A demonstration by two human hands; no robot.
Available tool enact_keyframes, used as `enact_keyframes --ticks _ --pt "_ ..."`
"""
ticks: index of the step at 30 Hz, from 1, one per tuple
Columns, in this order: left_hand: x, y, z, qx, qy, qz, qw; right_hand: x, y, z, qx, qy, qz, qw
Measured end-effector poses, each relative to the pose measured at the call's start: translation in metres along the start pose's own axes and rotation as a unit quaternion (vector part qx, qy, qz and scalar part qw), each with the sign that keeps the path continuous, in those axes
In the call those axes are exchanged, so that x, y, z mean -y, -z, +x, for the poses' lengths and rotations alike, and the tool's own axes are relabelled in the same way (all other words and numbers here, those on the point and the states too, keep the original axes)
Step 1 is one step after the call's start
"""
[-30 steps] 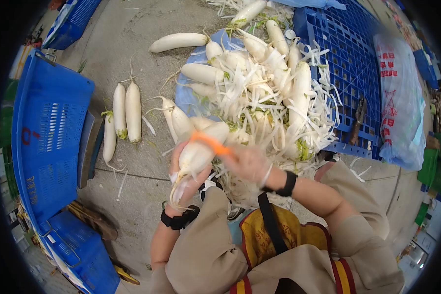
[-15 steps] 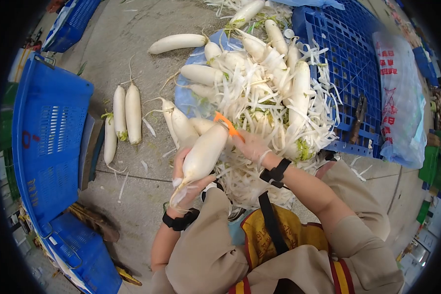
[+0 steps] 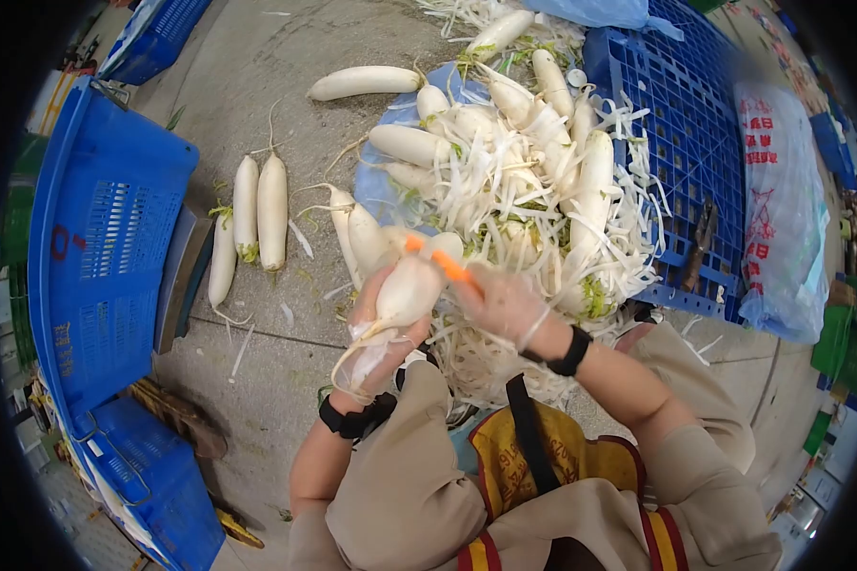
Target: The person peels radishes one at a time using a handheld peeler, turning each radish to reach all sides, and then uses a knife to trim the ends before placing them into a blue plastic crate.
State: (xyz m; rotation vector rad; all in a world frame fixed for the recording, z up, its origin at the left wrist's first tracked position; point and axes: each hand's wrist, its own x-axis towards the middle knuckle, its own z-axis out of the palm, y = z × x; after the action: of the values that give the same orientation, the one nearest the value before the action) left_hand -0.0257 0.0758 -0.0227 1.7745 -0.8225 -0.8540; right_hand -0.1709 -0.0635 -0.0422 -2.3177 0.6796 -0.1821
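Observation:
My left hand, in a clear thin glove, is wrapped round a white daikon radish whose rooted tip points down toward my lap. In my right hand, also gloved and a little blurred, is an orange peeler. Its head lies across the upper part of the radish. Just beyond, a heap of radishes and long white peel strips covers a blue plastic sheet. More peelings are piled below my right hand.
Several loose radishes lie on the concrete floor to the left. Blue crates stand along the left side. At right is a blue plastic pallet with a dark-handled tool on it, beside a printed plastic bag.
The radish in my left hand has tilted, its upper end now turned away from me. My right hand and the peeler have shifted slightly right and down. The whole view has moved a little.

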Motion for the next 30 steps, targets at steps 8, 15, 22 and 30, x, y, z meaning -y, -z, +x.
enact_keyframes --ticks 8,15,22,30 --pt "0.008 -0.001 -0.002 -0.002 -0.01 -0.04 0.999 -0.007 -0.005 0.001 0.053 -0.056 0.023 0.997" --pt "0.031 0.0 -0.009 -0.028 -0.038 -0.003 0.999 -0.007 -0.011 -0.003 0.084 -0.04 0.058 0.994" --pt "0.072 0.008 -0.026 -0.014 0.0 -0.069 0.998 -0.072 -0.019 0.034 0.24 -0.311 -0.004 0.92" --pt "0.047 0.014 -0.029 -0.033 0.048 -0.072 0.996 -0.071 -0.034 0.012 0.117 -0.266 0.097 0.952"
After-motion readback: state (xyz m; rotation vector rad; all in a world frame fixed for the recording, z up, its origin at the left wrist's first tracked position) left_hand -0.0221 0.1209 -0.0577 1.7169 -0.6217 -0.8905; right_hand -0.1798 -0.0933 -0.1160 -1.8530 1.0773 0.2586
